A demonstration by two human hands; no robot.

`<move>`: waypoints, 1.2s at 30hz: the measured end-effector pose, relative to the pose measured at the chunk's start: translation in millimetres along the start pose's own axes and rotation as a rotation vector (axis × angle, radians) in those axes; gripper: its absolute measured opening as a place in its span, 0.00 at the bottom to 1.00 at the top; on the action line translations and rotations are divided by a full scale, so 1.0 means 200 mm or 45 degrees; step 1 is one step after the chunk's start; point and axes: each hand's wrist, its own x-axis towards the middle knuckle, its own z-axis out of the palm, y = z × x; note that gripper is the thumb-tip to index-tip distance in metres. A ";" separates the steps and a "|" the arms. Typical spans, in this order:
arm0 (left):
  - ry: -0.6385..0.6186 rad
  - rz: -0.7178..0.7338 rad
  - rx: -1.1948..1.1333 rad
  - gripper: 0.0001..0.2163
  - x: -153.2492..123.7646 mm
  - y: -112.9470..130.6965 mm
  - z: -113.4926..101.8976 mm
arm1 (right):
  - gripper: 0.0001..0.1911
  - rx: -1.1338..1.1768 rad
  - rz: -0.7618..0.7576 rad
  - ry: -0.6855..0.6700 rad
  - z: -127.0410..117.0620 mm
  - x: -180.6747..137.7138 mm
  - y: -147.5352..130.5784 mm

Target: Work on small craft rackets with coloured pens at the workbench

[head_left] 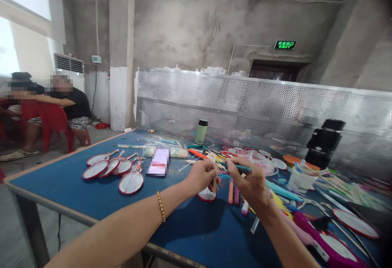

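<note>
My left hand is closed, pinching the wooden stick of a round white disc with a red rim. The disc hangs below my fingers, partly hidden by them. In my right hand is a dark teal pen-like tool, gripped between thumb and fingers. Its front end points left and meets the stick near my left fingertips; the exact contact is too small to tell. Several similar red-rimmed discs with sticks lie on the blue table to the left. Just below my right hand lie orange and purple markers.
A phone lies left of my hands, and a green bottle stands behind them. At right are a white tub, a magenta device and mixed craft pieces. Perforated metal panels border the far side. People sit at far left.
</note>
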 end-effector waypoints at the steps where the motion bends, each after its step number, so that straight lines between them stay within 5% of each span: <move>1: 0.000 0.000 -0.001 0.04 0.00 0.00 0.00 | 0.13 0.000 -0.003 -0.001 0.00 0.00 0.00; 36: -0.012 0.017 0.005 0.06 0.00 -0.01 0.00 | 0.13 0.008 -0.007 -0.002 0.00 0.00 -0.01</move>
